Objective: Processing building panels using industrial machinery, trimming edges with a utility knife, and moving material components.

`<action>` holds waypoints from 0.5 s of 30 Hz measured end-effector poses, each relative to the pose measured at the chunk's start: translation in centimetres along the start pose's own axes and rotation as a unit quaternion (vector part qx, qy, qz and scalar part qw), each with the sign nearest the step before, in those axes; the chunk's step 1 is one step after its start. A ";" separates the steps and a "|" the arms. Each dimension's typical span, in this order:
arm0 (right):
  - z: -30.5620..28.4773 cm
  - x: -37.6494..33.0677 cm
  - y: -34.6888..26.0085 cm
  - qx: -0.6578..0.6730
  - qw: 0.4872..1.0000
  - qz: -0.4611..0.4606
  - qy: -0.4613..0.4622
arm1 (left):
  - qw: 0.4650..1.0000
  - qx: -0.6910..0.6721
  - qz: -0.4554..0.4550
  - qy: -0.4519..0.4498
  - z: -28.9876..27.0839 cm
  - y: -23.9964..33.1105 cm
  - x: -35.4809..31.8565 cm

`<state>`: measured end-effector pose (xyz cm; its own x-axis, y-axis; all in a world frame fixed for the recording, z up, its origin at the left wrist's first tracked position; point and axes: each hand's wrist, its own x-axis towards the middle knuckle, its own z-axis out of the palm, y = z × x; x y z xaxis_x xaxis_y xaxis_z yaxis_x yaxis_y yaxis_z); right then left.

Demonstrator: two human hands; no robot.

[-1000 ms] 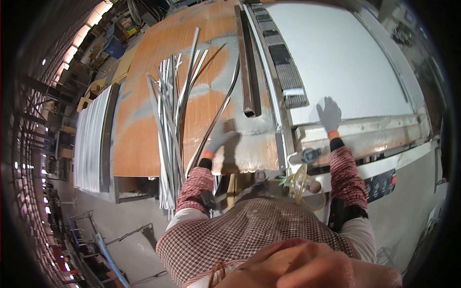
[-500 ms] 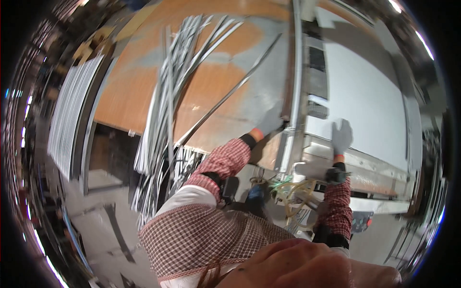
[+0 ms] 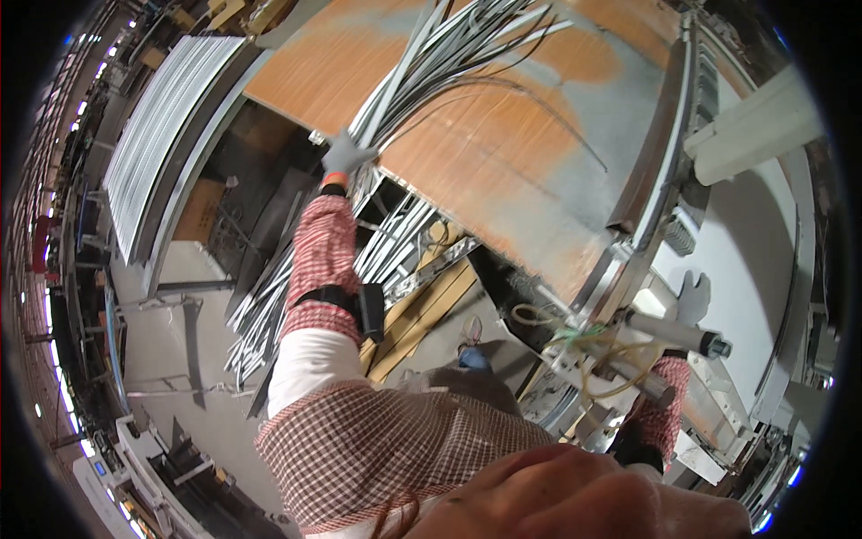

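My left hand (image 3: 347,154), in a grey glove, reaches out to the front edge of the wooden table. Its fingers are spread against the near ends of a bundle of long, thin grey and white strips (image 3: 422,76). Whether any strip is pinched there cannot be made out. On the right, my gloved right hand (image 3: 692,298) has its fingers stretched out over a large white panel (image 3: 741,229). A metal cylinder (image 3: 673,332) partly hides the wrist behind it.
Under the wooden table (image 3: 503,171) lie more strips (image 3: 395,238) and brown boards (image 3: 422,314). A stack of ridged metal sheets (image 3: 175,135) stands left. A long rail (image 3: 660,144) borders the table's right side, with looped yellow hoses (image 3: 620,368) at its near end. A thick pale beam (image 3: 759,126) juts in.
My left hand has moved left, from beside the rail to the strip bundle. The view has swung left. My right hand stays over the white panel, and the pale beam now shows.
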<state>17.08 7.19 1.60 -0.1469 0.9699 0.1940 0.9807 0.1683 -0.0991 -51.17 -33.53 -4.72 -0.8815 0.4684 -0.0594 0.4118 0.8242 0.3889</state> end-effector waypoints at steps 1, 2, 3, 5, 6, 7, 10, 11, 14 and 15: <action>-0.9 -0.1 -1.2 0.040 0.999 -0.019 -0.022 | 0.999 -0.016 -0.033 0.010 -0.1 0.6 -1.5; -1.3 -0.8 -2.3 0.080 0.995 -0.040 -0.046 | 0.997 -0.042 -0.064 -0.028 -0.8 0.2 -3.5; -0.1 0.4 -4.7 0.098 0.990 -0.075 -0.072 | 0.997 -0.037 -0.073 -0.012 -1.3 -2.2 -5.0; 6.9 2.3 12.7 0.437 0.896 -0.043 -0.064 | 0.997 -0.070 -0.017 -0.035 1.7 0.4 -3.9; 5.3 2.6 22.1 0.714 0.698 -0.029 -0.045 | 0.994 -0.082 0.020 -0.066 3.8 3.8 -3.7; 5.5 -0.7 23.8 0.716 0.694 -0.033 -0.068 | 0.996 -0.045 0.000 -0.071 2.4 1.1 -5.7; -0.4 -11.7 9.7 0.282 0.954 -0.082 0.062 | 0.992 0.074 -0.102 -0.015 -7.5 -15.1 -17.1; -3.4 -15.9 10.5 0.197 0.978 -0.041 0.052 | 0.989 0.103 -0.104 0.023 -9.5 -18.9 -20.0; -10.5 -30.9 10.0 0.181 0.979 0.088 -0.008 | 0.970 0.218 -0.069 0.083 -14.3 -29.9 -27.4; -8.7 -35.8 15.8 0.170 0.979 0.108 -0.002 | 0.965 0.246 -0.041 0.082 -14.5 -31.3 -27.4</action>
<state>38.95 -26.41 1.61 0.0586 0.9898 0.1295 0.8895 0.0071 -0.4569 -43.28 -76.80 -1.93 -0.9241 0.3711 0.0909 0.3627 0.9269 -0.0962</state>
